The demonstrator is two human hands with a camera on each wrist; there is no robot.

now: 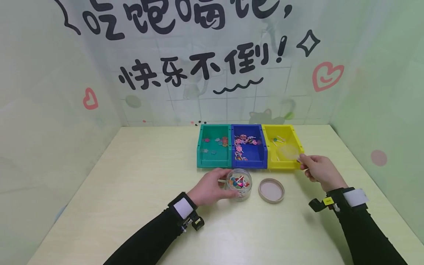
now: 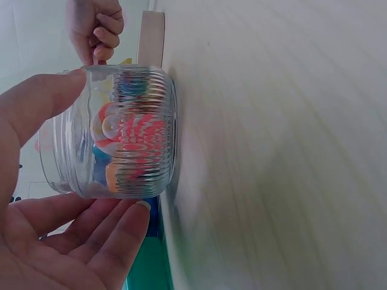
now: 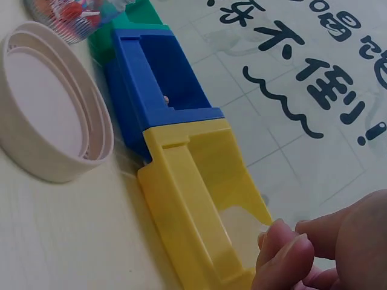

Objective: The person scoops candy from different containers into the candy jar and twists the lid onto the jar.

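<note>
My left hand (image 1: 212, 187) holds a clear ribbed glass jar (image 2: 130, 133) upright on the table, thumb on one side and fingers on the other. Inside the open jar lie small colourful pieces, among them a red-and-white swirl candy (image 2: 109, 124). At the front right corner of the yellow bin (image 1: 283, 163) my right hand (image 1: 322, 171) pinches the edge of a pale translucent round piece (image 1: 287, 151), which hangs over the bin's inside. Its exact shape is unclear, and the fingertips partly hide it. Several small stick candies (image 1: 279, 140) lie in that bin.
Joined to the yellow bin are a blue bin (image 1: 250, 164) with many pink swirl lollipop pieces and a green bin (image 1: 213, 162) with several small flower-like pieces. A pale round lid (image 1: 271, 190) lies rim up to the right of the jar. Behind stands a printed curtain (image 1: 205, 106).
</note>
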